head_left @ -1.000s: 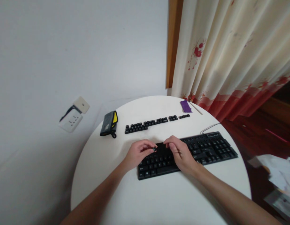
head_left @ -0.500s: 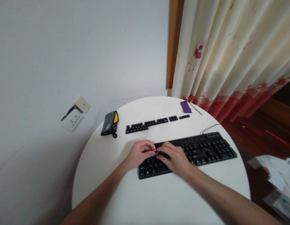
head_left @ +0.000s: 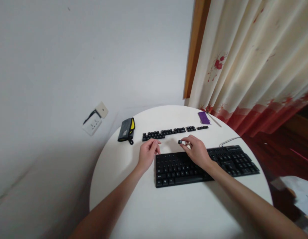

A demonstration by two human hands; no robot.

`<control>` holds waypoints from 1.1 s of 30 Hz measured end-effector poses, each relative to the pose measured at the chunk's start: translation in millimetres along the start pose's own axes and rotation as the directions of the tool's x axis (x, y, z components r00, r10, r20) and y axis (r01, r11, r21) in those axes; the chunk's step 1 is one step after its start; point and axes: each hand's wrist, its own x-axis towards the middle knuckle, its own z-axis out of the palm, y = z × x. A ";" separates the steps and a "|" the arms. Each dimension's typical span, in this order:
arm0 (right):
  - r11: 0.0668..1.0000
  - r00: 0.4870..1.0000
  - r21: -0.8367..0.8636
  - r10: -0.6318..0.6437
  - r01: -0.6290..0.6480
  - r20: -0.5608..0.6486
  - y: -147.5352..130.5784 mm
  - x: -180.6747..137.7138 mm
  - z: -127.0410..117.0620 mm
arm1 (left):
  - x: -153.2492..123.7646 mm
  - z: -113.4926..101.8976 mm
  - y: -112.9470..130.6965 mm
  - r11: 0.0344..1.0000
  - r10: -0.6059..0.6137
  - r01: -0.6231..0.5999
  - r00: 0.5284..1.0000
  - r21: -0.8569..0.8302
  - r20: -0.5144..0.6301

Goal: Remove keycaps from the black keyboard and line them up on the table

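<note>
A small black keycap (head_left: 180,141) is pinched between the thumb and fingertips of my right hand (head_left: 196,151), raised above the back edge of the black keyboard (head_left: 191,180). My left hand (head_left: 147,154) rests by the keyboard's back left corner, fingers loosely bent and slightly apart, with nothing visible in them. Behind both hands, loose black keycaps (head_left: 168,132) stand on the table in a stepped line of groups. My right hand and forearm hide part of the keyboard's middle.
On the round white table (head_left: 106,172), a dark pouch with yellow lining (head_left: 126,129) lies at the left. Toward the back right are a purple cloth (head_left: 204,118) and a thin stick (head_left: 215,120). The keyboard cable (head_left: 228,140) trails off to the right.
My hands have parted. The right one has lifted off the keyboard with the keycap, moving back toward the keycap line; the left has drawn off to the corner. The camera view has shifted.
</note>
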 end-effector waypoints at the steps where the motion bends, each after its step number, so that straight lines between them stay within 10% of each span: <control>1: 0.999 1.000 -0.040 0.008 -0.007 0.024 1.1 9.4 2.4 | 1.2 -1.6 -0.6 1.000 0.011 -0.011 1.000 0.003 -0.025; 10: 0.933 0.924 -0.332 0.245 -0.142 0.294 -3.6 58.4 51.6 | 8.5 -10.2 -5.9 0.999 0.042 -0.041 0.995 0.015 -0.092; 33: 0.856 0.864 -0.386 0.450 -0.345 0.226 -3.8 67.4 81.0 | 10.5 -14.4 -7.1 0.999 0.048 -0.046 0.994 0.021 -0.094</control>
